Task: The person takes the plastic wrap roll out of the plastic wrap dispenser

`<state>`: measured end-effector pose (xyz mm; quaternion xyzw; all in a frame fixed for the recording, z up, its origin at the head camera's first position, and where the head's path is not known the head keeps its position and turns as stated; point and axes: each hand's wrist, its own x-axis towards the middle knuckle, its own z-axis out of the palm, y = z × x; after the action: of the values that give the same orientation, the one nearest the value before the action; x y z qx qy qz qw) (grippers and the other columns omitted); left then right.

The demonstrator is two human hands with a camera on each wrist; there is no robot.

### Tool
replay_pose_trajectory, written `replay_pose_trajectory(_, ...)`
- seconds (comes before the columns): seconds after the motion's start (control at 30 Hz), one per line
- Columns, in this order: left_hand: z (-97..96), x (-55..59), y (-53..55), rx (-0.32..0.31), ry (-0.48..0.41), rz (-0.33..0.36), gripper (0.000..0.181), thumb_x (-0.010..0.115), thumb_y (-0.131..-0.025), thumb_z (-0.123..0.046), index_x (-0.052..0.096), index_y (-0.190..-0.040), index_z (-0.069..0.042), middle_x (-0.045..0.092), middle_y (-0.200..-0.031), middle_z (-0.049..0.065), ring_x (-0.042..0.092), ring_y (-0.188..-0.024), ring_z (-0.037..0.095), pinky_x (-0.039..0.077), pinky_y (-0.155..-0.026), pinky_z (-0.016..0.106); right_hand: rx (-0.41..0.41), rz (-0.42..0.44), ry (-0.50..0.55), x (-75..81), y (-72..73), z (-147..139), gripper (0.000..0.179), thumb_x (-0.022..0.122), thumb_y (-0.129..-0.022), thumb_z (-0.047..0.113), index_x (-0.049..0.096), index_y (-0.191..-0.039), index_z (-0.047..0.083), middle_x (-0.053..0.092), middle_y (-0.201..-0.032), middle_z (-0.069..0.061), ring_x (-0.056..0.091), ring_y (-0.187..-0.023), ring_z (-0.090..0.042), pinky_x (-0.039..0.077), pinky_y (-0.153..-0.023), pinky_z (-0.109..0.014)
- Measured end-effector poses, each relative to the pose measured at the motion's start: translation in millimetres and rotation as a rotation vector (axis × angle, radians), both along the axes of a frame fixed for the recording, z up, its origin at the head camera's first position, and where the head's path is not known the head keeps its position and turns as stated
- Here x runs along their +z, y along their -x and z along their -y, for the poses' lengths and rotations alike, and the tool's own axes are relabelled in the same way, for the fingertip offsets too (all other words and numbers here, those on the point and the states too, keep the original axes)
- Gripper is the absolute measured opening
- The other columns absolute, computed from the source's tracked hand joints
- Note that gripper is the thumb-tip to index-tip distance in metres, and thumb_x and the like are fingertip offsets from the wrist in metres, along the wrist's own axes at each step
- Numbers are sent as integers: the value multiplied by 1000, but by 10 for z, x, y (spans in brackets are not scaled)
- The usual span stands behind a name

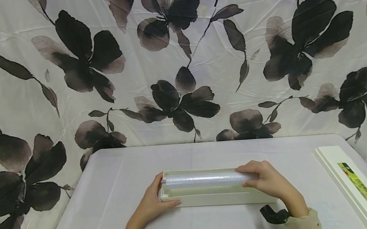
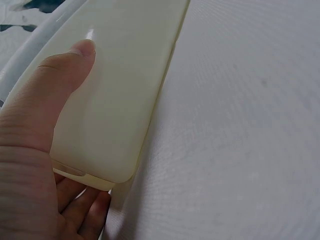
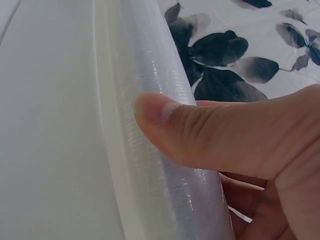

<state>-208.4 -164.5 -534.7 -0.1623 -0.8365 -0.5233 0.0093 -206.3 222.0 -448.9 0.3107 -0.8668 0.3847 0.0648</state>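
Note:
A long cream plastic box point(image 1: 217, 199) lies crosswise on the table with its top side uncovered. Along it runs a shiny roll of cling film point(image 1: 200, 180), its left end at the box's end wall. My left hand point(image 1: 151, 203) grips the box's left end; in the left wrist view the thumb presses the smooth front wall point(image 2: 115, 90) and the other fingers are around the end. With thumb and fingers, my right hand point(image 1: 272, 181) holds the roll near its right end. The right wrist view shows the thumb across the film roll point(image 3: 150, 65), the other fingers partly hidden behind it.
A long white cover point(image 1: 332, 171) with a yellow-green label point(image 1: 366, 194) lies at the right edge of the white-covered table point(image 1: 107, 173). Behind the table hangs a floral cloth point(image 1: 168, 61). Black wrist mounts point(image 1: 275, 214) sit at both wrists.

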Motion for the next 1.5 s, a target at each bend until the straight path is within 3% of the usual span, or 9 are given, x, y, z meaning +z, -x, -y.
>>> replay_pose_trajectory(0.37, -21, -9, -6, 22, 25, -31, 100, 93, -67, -17, 36, -148, -12, 58, -130, 7, 59, -112, 24, 49, -93, 39, -3, -24, 11, 34, -9, -5, 42, 86, -70, 0, 75, -110, 2, 73, -101, -6, 68, -91, -19, 55, -78, -32)
replay_pose_trajectory(0.67, 17, -12, 5, -2, 2, -39, 99, 94, -66, -33, 38, -147, -21, 57, -130, -1, 58, -114, 18, 47, -96, 39, -27, -48, 29, 60, -19, -31, 43, 86, -68, -3, 76, -108, 4, 73, -101, -4, 67, -90, -14, 55, -77, -30)
replay_pose_trajectory(0.97, 19, -9, 5, -1, -2, -18, 101, 94, -65, -38, 38, -147, -22, 57, -131, -5, 56, -118, 15, 44, -101, 42, -42, -34, 33, 94, -32, -71, 43, 86, -68, -2, 75, -109, 3, 74, -103, -5, 67, -92, -14, 55, -79, -30)
replay_pose_trajectory(1.33, 12, 0, 2, 4, -5, 3, 101, 94, -64, -38, 39, -147, -22, 56, -133, -4, 55, -120, 16, 43, -103, 47, -55, -46, 48, 87, -29, -113, 43, 86, -67, -4, 75, -108, 2, 74, -102, -6, 67, -91, -13, 55, -77, -29)
replay_pose_trajectory(1.5, 18, -13, 6, -2, -3, -27, 99, 94, -66, -36, 39, -147, -20, 56, -134, -1, 56, -119, 20, 43, -102, 46, -77, -36, 37, 92, -24, -135, 43, 86, -68, -4, 75, -109, 3, 74, -104, -5, 67, -93, -14, 55, -79, -30)
